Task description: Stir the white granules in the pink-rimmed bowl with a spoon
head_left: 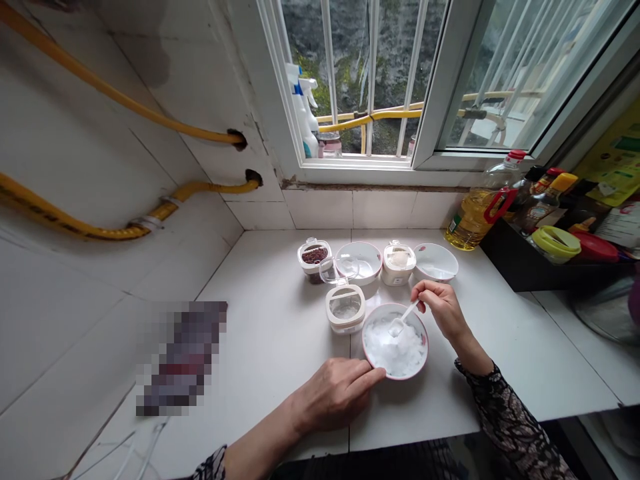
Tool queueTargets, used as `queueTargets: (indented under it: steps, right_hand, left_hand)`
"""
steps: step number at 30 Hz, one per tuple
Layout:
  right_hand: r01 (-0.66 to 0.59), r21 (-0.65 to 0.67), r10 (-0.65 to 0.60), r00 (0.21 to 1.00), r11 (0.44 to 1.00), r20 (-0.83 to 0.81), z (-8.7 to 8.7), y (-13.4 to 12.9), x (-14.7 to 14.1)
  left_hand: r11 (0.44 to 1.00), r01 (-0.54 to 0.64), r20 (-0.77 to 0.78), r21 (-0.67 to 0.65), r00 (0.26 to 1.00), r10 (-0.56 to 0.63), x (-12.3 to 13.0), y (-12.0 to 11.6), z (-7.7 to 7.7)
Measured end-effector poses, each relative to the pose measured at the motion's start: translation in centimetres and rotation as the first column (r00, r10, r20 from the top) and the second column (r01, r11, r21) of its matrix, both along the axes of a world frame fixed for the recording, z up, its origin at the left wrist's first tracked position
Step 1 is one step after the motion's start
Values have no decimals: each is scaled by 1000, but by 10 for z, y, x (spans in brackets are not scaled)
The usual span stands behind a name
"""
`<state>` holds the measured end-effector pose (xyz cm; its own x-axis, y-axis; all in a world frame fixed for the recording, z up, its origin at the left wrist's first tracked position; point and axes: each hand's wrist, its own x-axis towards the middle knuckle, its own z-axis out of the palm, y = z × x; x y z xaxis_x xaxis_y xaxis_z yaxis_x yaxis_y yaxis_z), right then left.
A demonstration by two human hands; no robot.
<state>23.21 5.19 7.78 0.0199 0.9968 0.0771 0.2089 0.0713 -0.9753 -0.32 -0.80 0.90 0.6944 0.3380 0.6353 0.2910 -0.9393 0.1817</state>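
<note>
A white bowl (423,357) with a pink rim holds a heap of white, grainy powder (400,350). My left hand (345,387) grips the near left rim of this bowl, its fingertips on the edge. Pinched in my right hand (440,303) is a small white spoon (410,310), whose scoop rests at the top of the heap. Just left of the bowl stands a white container (346,327) with its clear lid (340,270) flipped up and whitish contents low inside.
Behind are a jar of dark reddish grains (315,257), a white bowl (367,273), a jar of pale powder (399,267) and another bowl (436,263). An oil bottle (470,217) and a black condiment rack (520,257) stand right. A blurred dark object (185,360) lies left.
</note>
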Motion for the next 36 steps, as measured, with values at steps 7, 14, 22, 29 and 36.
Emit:
queueTargets:
  steps: [7, 14, 22, 29, 36]
  right_hand:
    - [-27, -46, 23, 996, 999, -87, -5, 3, -3]
    - [-87, 100, 94, 993, 991, -72, -8, -2, -26]
    - [-463, 627, 42, 823, 627, 566, -9, -10, -39]
    - [-281, 703, -86, 895, 654, 439, 3, -10, -17]
    - [-367, 634, -131, 790, 681, 599, 3, -7, 2]
  left_hand:
    - [1000, 0, -9, 6, 1000, 0, 0, 1, -1]
    - [1000, 6, -1, 3, 1000, -6, 0, 0, -1]
    - [1000, 2, 6, 17, 1000, -2, 0, 0, -2]
    - [1000, -7, -6, 8, 1000, 7, 0, 0, -2]
    - [1000, -8, 7, 2, 1000, 8, 0, 0, -2]
